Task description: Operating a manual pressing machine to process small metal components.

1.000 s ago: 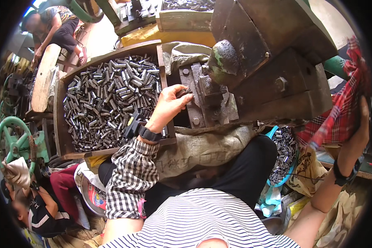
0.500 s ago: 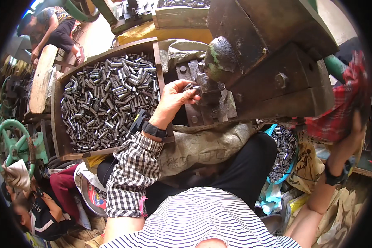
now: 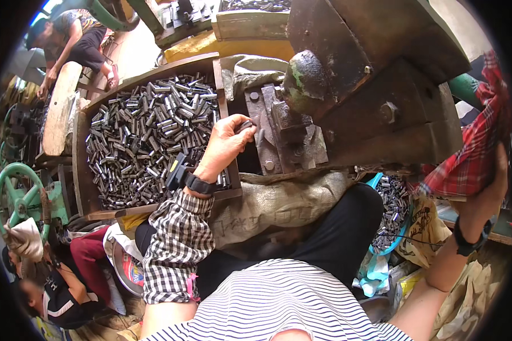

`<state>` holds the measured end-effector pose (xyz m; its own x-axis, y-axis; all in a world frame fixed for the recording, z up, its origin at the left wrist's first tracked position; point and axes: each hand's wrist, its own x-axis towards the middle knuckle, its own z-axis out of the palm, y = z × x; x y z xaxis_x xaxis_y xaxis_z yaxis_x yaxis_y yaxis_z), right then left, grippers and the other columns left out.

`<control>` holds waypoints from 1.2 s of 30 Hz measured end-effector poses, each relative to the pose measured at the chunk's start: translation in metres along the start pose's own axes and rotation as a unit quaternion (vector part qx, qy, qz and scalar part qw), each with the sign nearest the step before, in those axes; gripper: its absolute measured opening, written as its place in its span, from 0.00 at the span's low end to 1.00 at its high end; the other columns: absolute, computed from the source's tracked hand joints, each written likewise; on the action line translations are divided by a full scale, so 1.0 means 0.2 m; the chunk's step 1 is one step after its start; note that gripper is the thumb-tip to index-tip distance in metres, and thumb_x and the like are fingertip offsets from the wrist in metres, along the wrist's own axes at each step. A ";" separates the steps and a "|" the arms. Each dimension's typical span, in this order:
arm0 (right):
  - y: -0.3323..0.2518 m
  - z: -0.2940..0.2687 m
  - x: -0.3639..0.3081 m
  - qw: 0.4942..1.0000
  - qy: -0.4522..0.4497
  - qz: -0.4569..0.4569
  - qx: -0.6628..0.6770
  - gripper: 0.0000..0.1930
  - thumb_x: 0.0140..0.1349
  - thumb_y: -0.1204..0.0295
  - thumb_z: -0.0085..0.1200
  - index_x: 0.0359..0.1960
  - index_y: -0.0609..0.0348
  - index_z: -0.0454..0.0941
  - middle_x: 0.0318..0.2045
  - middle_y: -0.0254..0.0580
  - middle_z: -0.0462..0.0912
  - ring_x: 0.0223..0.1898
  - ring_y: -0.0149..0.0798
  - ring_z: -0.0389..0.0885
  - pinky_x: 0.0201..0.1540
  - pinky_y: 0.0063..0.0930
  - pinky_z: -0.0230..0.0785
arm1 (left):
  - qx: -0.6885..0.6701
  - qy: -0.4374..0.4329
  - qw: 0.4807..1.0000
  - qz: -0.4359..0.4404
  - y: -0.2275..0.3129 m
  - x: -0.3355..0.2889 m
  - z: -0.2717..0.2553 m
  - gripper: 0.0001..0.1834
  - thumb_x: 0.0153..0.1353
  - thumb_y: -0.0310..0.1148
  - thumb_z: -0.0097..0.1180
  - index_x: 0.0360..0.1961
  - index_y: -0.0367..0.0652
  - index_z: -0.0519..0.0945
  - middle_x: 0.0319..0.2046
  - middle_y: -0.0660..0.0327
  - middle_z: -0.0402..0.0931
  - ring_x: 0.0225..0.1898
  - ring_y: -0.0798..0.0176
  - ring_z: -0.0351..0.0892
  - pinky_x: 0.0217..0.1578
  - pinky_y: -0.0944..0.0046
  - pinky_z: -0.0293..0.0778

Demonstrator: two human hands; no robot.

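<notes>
My left hand (image 3: 228, 140), with a black band at the wrist, is closed in a pinch on a small metal tube (image 3: 245, 125). It is at the left edge of the bolted steel plate (image 3: 268, 150) of a press. Another small metal piece (image 3: 260, 138) lies on that plate, just right of my fingertips. Above the plate stands the press's dark steel block (image 3: 290, 120). To the left, a wooden tray (image 3: 76, 165) holds a heap of short metal tubes (image 3: 153, 133). My right hand (image 3: 498, 167) is at the far right against a red plaid cloth (image 3: 466, 165); its fingers are hidden.
The heavy press body (image 3: 381, 108) fills the upper right. A blue-rimmed basin (image 3: 404, 232) of metal pieces stands right of my knee. Sacking (image 3: 284, 207) hangs below the plate. A green handwheel (image 3: 18, 206) and two other people are at the left.
My left hand has drawn back to the left from the steel block, and a small metal piece now shows on the plate. My right forearm and the plaid cloth have shifted slightly right.
</notes>
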<state>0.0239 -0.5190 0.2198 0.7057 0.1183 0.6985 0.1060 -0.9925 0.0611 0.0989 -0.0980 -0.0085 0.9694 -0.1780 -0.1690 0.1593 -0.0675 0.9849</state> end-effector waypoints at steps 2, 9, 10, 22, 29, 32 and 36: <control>0.01 -0.04 0.10 0.998 -0.014 -0.059 -0.017 0.25 0.56 0.82 0.43 0.59 0.64 0.66 0.57 0.49 0.69 0.56 0.40 0.69 0.62 0.32 0.57 | -0.042 -0.015 0.999 -0.022 0.00 0.02 -0.02 0.10 0.60 0.30 0.55 0.40 0.36 0.75 0.26 0.63 0.76 0.21 0.77 0.71 0.20 0.79 0.67; -0.32 0.01 0.35 0.879 -0.031 0.139 0.455 0.21 0.56 0.65 0.54 0.45 0.71 0.75 0.42 0.44 0.78 0.40 0.36 0.76 0.47 0.29 0.66 | -0.273 -0.092 0.957 -0.035 0.01 0.03 0.03 0.19 0.63 0.29 0.51 0.53 0.33 0.67 0.41 0.51 0.76 0.40 0.60 0.81 0.39 0.69 0.79; -0.33 0.00 0.36 0.886 -0.037 0.143 0.439 0.21 0.56 0.66 0.55 0.46 0.71 0.75 0.42 0.44 0.78 0.41 0.36 0.75 0.48 0.29 0.65 | -0.262 -0.082 0.961 -0.016 0.02 0.02 0.05 0.20 0.63 0.30 0.52 0.53 0.33 0.67 0.42 0.52 0.76 0.39 0.62 0.81 0.37 0.70 0.79; -0.22 -0.02 0.30 0.910 -0.036 0.164 0.380 0.26 0.49 0.72 0.58 0.53 0.62 0.71 0.48 0.47 0.75 0.52 0.40 0.71 0.57 0.33 0.60 | -0.201 -0.058 0.976 -0.062 -0.02 0.07 0.08 0.12 0.60 0.31 0.57 0.42 0.35 0.75 0.34 0.58 0.79 0.32 0.68 0.82 0.31 0.74 0.78; 0.43 0.18 -0.40 0.995 -0.052 -0.024 -0.087 0.28 0.52 0.76 0.57 0.57 0.58 0.68 0.52 0.43 0.72 0.55 0.39 0.68 0.63 0.34 0.54 | -0.182 -0.060 0.981 -0.024 -0.03 0.10 0.13 0.09 0.61 0.31 0.56 0.39 0.39 0.74 0.29 0.63 0.77 0.27 0.73 0.78 0.25 0.77 0.72; 0.22 0.37 -0.59 0.883 0.017 0.247 0.399 0.26 0.54 0.76 0.56 0.57 0.59 0.67 0.52 0.38 0.71 0.53 0.36 0.69 0.60 0.34 0.58 | -0.159 -0.041 0.985 0.042 -0.04 0.10 0.17 0.05 0.61 0.27 0.54 0.36 0.40 0.72 0.25 0.65 0.74 0.22 0.75 0.75 0.22 0.77 0.71; -0.11 0.30 -0.29 0.864 0.037 0.192 0.463 0.23 0.58 0.78 0.49 0.57 0.66 0.65 0.53 0.47 0.70 0.50 0.40 0.73 0.57 0.35 0.62 | -0.091 -0.020 0.995 0.026 -0.02 0.06 0.11 0.04 0.61 0.27 0.53 0.35 0.40 0.71 0.25 0.66 0.73 0.23 0.76 0.72 0.21 0.77 0.69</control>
<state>0.0231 -0.5012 0.1347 0.7702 -0.2516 0.5861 0.4132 -0.5032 -0.7590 0.1054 -0.1210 -0.0146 0.9693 -0.2168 -0.1162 0.1448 0.1209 0.9821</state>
